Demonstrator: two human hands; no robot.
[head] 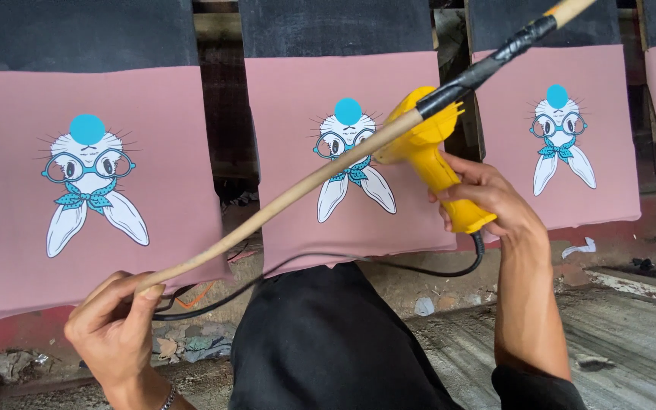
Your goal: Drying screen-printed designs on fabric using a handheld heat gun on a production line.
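- My right hand (pixel 487 199) is wrapped tight round the grip of a yellow heat gun (pixel 428 156), fingers pressed together on the handle, its nozzle end aimed at the middle pink panel (pixel 298 190).
- The heat gun sits in front of that panel's right half, just beside the printed rabbit (pixel 349 159).
- A black cord (pixel 343 257) runs from the base of the handle, loops under my wrist and trails left across my dark apron (pixel 320 342).
- My left hand (pixel 111 326) pinches the lower end of a long wooden stick (pixel 267 209) between thumb and fingers.
- The stick rises diagonally to the upper right, crossing in front of the middle panel and over the heat gun; its upper stretch is wrapped in black tape (pixel 487 64).
- 3 pink panels show the same rabbit with glasses, a bow and a blue dot: the left panel (pixel 9 190), the middle one and the right panel (pixel 609 175).
- A 4th pink edge shows at the far right.
- Scraps of debris (pixel 191 348) lie on the ground below the left panel.
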